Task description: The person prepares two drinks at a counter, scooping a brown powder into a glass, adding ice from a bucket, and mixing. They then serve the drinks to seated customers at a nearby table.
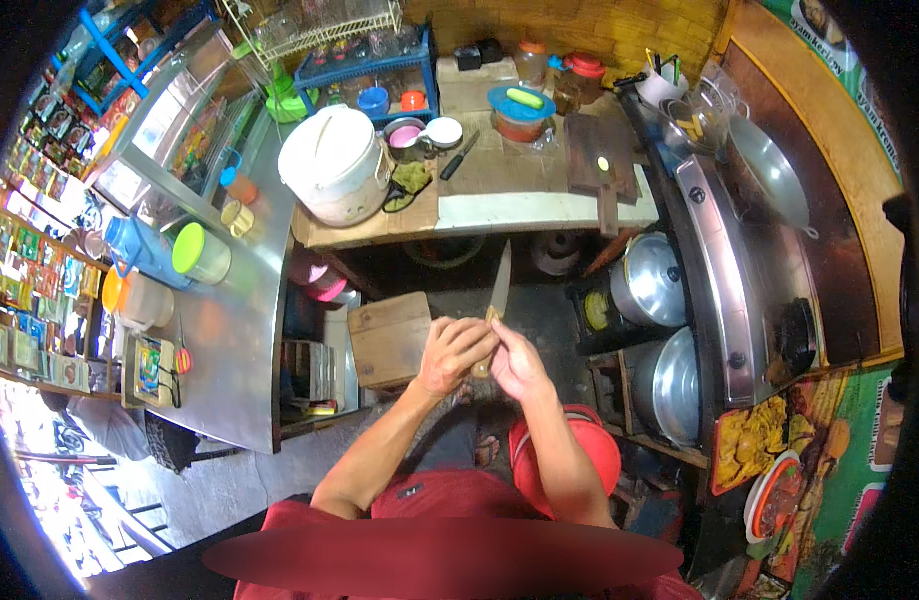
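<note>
A kitchen knife (502, 279) with a light wooden handle is held between both hands over the floor, its blade pointing away from me. My left hand (459, 354) has its fingers wrapped over the handle. My right hand (518, 364) closes on the handle from the other side, its thumb near the blade's base. Part of the handle is hidden by the fingers. Beyond, a dark wooden cutting board (581, 150) lies on the table with a pale green slice (603, 163) on it. A peeled cucumber (524, 98) rests on a blue lid (500, 103).
On the table stand a large white pot (332, 161) and a black-handled knife (458, 156). A wooden stool (388, 341) is left of my hands. The red bucket (605, 450) sits by my right forearm. Metal pots (650, 277) and a gas stove (718, 285) are at right, a steel counter (238, 360) at left.
</note>
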### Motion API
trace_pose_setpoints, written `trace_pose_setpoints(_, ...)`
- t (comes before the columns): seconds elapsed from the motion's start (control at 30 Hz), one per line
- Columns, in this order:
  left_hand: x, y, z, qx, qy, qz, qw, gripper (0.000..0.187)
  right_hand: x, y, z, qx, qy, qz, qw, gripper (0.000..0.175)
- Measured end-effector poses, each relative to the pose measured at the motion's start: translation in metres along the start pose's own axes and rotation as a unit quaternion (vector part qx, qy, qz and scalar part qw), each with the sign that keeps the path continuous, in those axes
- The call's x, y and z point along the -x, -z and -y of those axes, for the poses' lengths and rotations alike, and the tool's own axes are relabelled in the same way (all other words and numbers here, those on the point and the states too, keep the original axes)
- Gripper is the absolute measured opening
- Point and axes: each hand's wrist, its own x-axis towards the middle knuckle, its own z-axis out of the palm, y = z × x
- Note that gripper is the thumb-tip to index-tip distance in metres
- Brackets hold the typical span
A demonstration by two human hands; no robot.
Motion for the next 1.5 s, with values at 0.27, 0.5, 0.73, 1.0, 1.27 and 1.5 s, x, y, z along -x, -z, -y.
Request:
trace_pose_setpoints(0.27, -0.004, -0.002, 0.154, 0.035, 0.207, 0.123, 0.97, 0.053, -0.11, 0.098, -0.001, 0.389, 0.161, -0.382, 0.823, 0.025)
trace_pose_setpoints(0.5, -0.104, -0.108, 0.426, -0.245, 0.249, 0.17, 0.921, 0.057, -0.131, 0.126, -0.031, 0.339, 0.122, -0.279, 0.89, 0.033)
trace_pose_setpoints(0.73, -0.109, -0.104, 0.382, -0.032, 0.478, -0.026, 0.877, 0.036, -0.18, 0.044, 0.008, 0.246, 0.103, -0.256, 0.929, 0.025)
trace_pose_setpoints(1.0, -0.085, -0.089, 0.187, 0.261, 0.341, 0.019, 0.903, 0.038, -0.224, 0.002, 0.004, 0.538, 0.364, -0.147, 0.746, 0.019)
trace_pose_setpoints(1.27, -0.099, -0.108, 0.226, 0.4, 0.689, -0.12, 0.593, 0.018, -0.151, -0.046, 0.029, 0.252, 0.106, -0.141, 0.951, 0.021)
trace_pose_setpoints(1.5, -0.121, -0.118, 0.208, 0.647, 0.598, -0.114, 0.459, 0.035, -0.174, -0.026, 0.072, 0.206, -0.034, -0.119, 0.971, 0.023)
